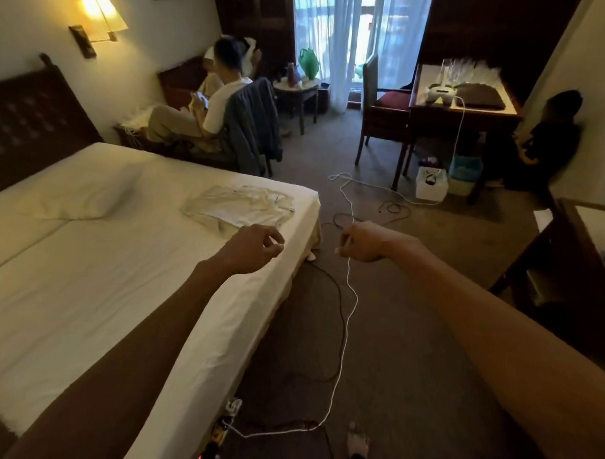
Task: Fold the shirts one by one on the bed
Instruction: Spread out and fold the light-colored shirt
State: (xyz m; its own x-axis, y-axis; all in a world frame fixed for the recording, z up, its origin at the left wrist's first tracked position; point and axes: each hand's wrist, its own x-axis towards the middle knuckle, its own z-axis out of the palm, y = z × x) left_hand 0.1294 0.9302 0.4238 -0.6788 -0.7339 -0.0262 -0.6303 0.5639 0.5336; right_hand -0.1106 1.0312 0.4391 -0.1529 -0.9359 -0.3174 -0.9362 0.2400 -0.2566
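Observation:
A pale cream shirt (pixel 238 209) lies crumpled and partly flattened on the white bed (pixel 90 288), close to its far right corner. My left hand (pixel 253 248) hovers over the bed's right edge just short of the shirt, fingers curled in, thumb meeting the forefinger, with nothing in it. My right hand (pixel 360 242) hangs past the bed's corner above the carpet, curled into a loose fist. Neither hand touches the shirt.
A pillow (pixel 84 195) lies at the bed's head. A white cable (pixel 348 317) and dark cords trail over the carpet to a power strip (pixel 219 435) by the bed. One person sits in a chair (pixel 253 128) beyond the bed, another by the right wall (pixel 545 138). A desk (pixel 461 107) stands at the right.

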